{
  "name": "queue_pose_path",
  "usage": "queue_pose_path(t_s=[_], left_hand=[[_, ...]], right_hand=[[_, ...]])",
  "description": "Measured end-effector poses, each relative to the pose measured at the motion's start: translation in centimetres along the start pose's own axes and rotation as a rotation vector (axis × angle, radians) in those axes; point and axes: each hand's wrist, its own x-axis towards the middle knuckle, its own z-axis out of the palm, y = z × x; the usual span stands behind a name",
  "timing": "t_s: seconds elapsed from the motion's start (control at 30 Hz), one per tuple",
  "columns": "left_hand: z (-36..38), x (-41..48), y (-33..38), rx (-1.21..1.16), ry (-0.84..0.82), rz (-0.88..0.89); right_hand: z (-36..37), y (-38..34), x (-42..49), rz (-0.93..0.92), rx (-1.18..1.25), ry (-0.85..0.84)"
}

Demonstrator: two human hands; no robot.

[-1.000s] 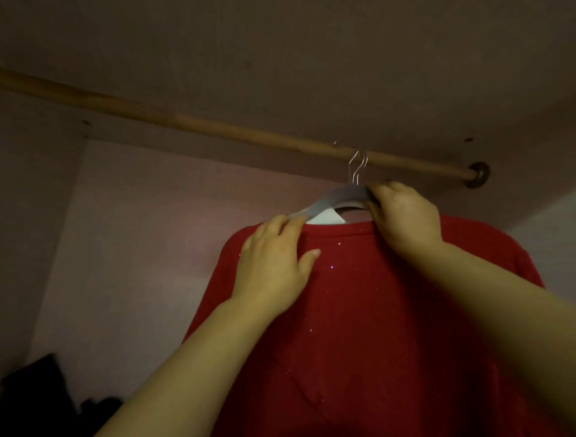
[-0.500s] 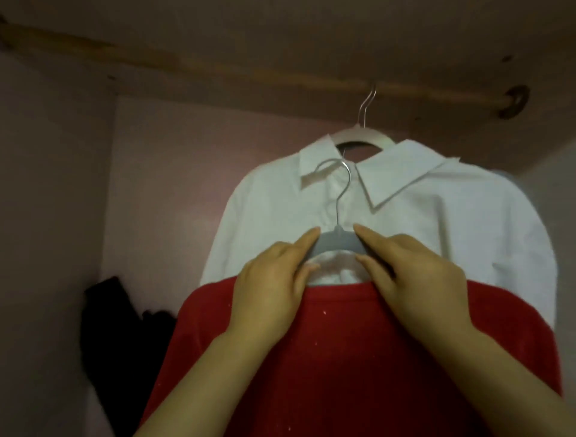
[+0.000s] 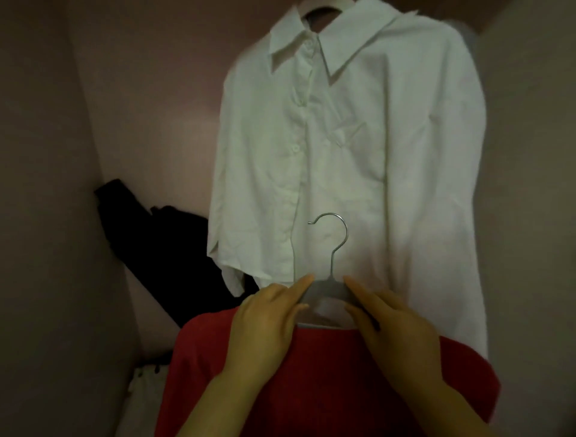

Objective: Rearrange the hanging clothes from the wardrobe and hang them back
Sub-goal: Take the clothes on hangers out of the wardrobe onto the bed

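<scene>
Three garments, a white shirt (image 3: 358,156), red top (image 3: 311,390) and black garment (image 3: 162,243); two hangers, a grey hanger (image 3: 327,288) and white hanger (image 3: 335,3).

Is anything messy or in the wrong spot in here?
Yes. A black garment lies slumped against the back left corner, seemingly off any hanger, while the white shirt hangs neatly.
</scene>
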Motion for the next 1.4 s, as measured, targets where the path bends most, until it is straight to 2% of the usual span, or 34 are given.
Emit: queue_pose_path(t_s=[0.23, 0.4, 0.57, 0.8, 0.97, 1.13, 1.4], left_hand=[[-1.1, -9.4, 4.6, -0.183, -0.158, 0.067], [-2.4, -15.8, 10.6, -0.378, -0.261, 0.057], [-3.3, -20.2, 18.6, -0.545, -0.371, 0.15], [-7.1, -27.5, 34.1, -0.861, -0.501, 0.413], [-14.9, -35.1, 46.9, -1.126, -0.511, 0.672], [-26.3, -45.4, 57.4, -1.353, -0.508, 0.872], [-46.4, -62.7, 67.9, -1.713, -0.665, 1.136]], right_hand=[[-7.5, -4.9, -11.8, 0.171, -0.15, -0.001], [-16.0, -9.3, -19.4, 0.324, -0.313, -0.059], [-25.5, -12.7, -26.0, 0.429, -0.507, -0.028], [-41.7, -20.8, -35.9, 0.704, -0.817, 0.036], [-53.9, -31.7, -43.9, 0.898, -1.07, 0.158], [-64.4, -46.5, -51.2, 1.038, -1.263, 0.285], [-74.6, -71.1, -60.3, 1.283, -1.639, 0.419]])
